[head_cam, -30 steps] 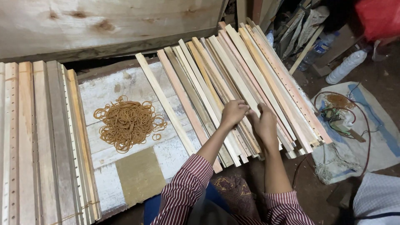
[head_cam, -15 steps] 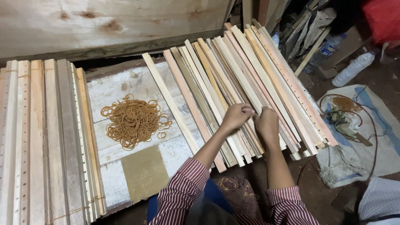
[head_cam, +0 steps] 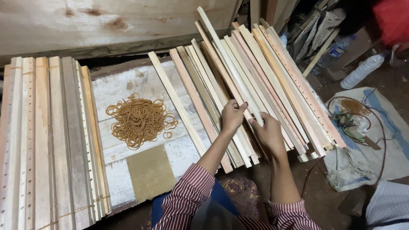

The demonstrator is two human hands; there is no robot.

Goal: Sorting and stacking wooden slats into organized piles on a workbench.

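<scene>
Left hand (head_cam: 232, 116): I see it pinched shut on the lifted slat (head_cam: 221, 51), centre frame.
Right hand (head_cam: 267, 131): closed around the same slat's lower end.
Lifted slat: angled above the slat pile (head_cam: 272, 81), tip at upper centre.
Rubber bands (head_cam: 138, 120): heaped left of centre on the white board (head_cam: 115, 89).

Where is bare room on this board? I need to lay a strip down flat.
Free: the white board above the rubber bands, and the brown patch below them. Crowded: bundled slats at left, loose slats under both hands at right.

Plank wall (head_cam: 115, 25), dirt floor (head_cam: 383, 76), dim light
</scene>
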